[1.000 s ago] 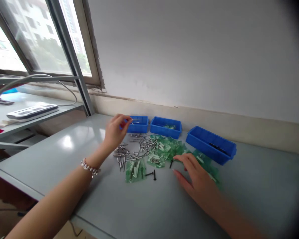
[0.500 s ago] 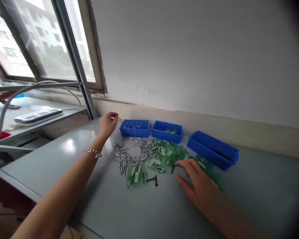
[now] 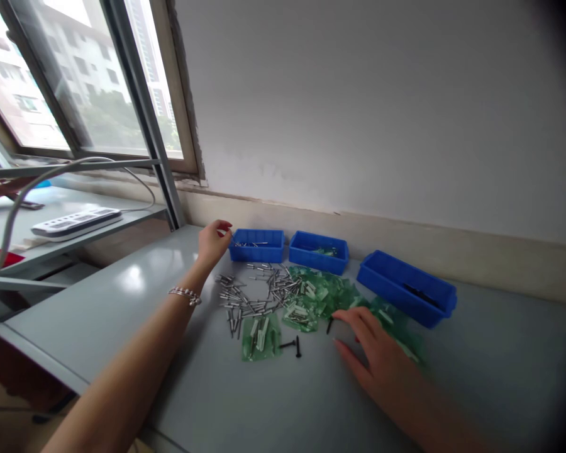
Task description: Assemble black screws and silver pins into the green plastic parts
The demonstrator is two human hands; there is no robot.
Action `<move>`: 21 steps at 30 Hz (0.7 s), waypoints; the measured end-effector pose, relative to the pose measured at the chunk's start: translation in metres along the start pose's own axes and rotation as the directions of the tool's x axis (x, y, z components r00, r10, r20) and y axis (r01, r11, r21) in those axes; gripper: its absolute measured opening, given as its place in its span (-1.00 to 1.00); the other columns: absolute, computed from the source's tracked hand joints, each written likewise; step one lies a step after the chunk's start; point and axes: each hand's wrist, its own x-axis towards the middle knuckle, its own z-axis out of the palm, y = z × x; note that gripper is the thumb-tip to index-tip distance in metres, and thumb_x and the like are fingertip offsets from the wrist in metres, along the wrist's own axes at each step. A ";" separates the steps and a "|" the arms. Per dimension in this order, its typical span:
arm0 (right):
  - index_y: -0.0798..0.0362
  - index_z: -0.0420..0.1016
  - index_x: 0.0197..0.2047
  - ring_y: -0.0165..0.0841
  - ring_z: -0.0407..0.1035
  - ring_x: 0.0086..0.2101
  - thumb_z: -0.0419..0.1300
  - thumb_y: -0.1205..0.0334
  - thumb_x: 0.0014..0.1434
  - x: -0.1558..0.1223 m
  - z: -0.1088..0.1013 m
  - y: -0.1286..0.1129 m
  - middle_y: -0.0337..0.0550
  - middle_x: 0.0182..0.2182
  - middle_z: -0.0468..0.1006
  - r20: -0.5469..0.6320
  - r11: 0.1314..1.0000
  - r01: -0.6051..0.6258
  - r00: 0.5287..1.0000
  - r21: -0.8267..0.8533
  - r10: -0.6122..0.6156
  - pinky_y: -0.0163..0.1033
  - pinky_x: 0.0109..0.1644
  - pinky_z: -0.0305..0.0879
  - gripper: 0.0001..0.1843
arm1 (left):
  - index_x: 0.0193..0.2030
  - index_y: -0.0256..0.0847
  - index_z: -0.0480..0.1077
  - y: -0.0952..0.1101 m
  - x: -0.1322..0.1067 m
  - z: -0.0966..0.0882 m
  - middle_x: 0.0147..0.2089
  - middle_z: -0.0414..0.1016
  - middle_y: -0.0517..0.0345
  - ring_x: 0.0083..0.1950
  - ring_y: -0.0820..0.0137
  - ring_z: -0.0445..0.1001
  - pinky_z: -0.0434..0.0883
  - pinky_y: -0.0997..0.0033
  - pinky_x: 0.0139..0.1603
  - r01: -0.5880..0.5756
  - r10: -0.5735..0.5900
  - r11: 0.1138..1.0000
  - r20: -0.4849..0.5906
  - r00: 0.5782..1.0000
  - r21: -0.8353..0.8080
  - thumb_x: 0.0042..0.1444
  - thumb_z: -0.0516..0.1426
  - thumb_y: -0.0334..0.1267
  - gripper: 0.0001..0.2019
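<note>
- Clock convention: 12 o'clock points to the wall, away from the wearer.
- Black screw [image 3: 329,325]: lies on the bench, just off the fingertips of the right hand [image 3: 375,352], at the hand's 10 o'clock; not touching, as far as the view shows.
- Right hand: open, fingers [image 3: 358,318] spread and arched, palm low over the bench, gripping nothing. The edge of a green plastic bag [image 3: 396,321] lies at its 1 o'clock.
- Left hand [image 3: 212,244]: fingers [image 3: 221,224] curled and bunched just beside the left blue bin [image 3: 257,246], at the bin's 9 o'clock. Cannot tell whether they pinch anything.
- Left blue bin: contains steel rivets [image 3: 248,243].
- Loose steel rivets [image 3: 255,294]: scattered in a heap on the bench, at the left hand's 4 o'clock.
- Green plastic bags [image 3: 311,296]: overlapping, packed with pale parts, between the heap and the right hand.
- Two more black screws [image 3: 298,346]: lie on the bench at 6 o'clock from the bags.
- Middle blue bin [image 3: 319,250]: holds a small green bag.
- Right blue bin [image 3: 405,289]: holds black screws [image 3: 419,294].
- Bead bracelet [image 3: 185,294]: on the left wrist.
- Grey steel bench [image 3: 99,308]: bears everything above.
</note>
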 end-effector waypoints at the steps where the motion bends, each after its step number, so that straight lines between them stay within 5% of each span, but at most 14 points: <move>1: -0.04 0.20 0.01 -0.29 0.35 -0.16 -0.02 0.25 0.18 0.000 0.000 0.000 -0.09 -0.13 0.36 -0.010 1.000 0.007 1.000 0.000 -0.007 -0.19 -0.19 0.38 -0.69 | -0.26 -0.24 0.43 0.000 0.000 0.000 -0.32 0.51 0.11 -0.38 0.38 0.42 0.32 0.41 -0.20 -0.002 0.002 1.000 0.006 1.000 0.003 -0.09 0.07 -0.34 -0.78; 12: -0.06 0.23 -0.01 -0.29 0.37 -0.18 -0.02 0.24 0.17 0.000 0.000 -0.001 -0.10 -0.16 0.38 -0.041 1.000 0.023 0.999 -0.003 -0.023 -0.21 -0.21 0.40 -0.70 | -0.27 -0.24 0.42 0.000 -0.001 0.001 -0.31 0.51 0.12 -0.38 0.38 0.42 0.32 0.41 -0.21 -0.016 0.016 1.000 0.019 1.000 0.018 -0.09 0.06 -0.35 -0.79; 21: -0.05 0.22 0.00 -0.30 0.36 -0.19 -0.02 0.26 0.17 0.001 -0.002 -0.002 -0.10 -0.15 0.36 0.015 1.000 0.006 1.000 -0.003 -0.006 -0.21 -0.23 0.40 -0.70 | -0.27 -0.28 0.41 0.021 -0.003 -0.017 -0.30 0.48 0.09 -0.41 0.45 0.39 0.32 0.44 -0.27 -0.109 0.101 0.992 -0.122 0.987 -0.061 -0.06 0.05 -0.33 -0.80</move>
